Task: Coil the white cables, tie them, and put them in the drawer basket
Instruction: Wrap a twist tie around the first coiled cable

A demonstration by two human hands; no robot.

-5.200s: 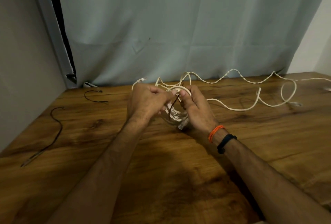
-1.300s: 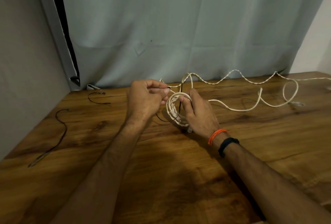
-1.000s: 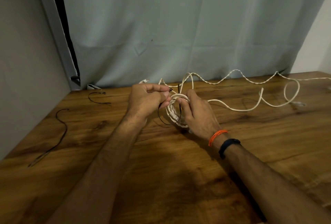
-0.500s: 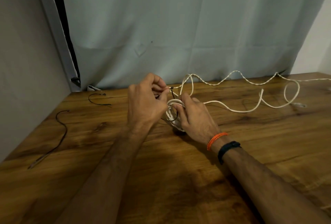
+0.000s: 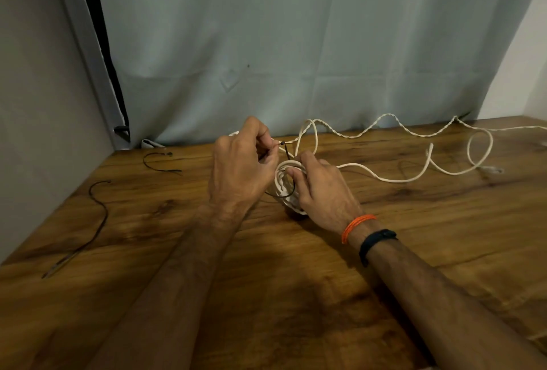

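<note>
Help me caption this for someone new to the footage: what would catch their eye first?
The two hands meeting mid-table: the right hand holds a small white coil while the left hand pinches a thin dark tie looped round it. Next, the loose white cable snaking across the far right of the wooden table. Two spare dark ties lie at the left.

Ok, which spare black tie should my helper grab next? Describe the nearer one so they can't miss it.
Start at the wooden table and go to its left edge by the grey wall. The long tie lies there on the wood, well left of both hands. Unlike the short tie curled near the back corner, it is longer, wavy, and runs toward the near edge.
</note>
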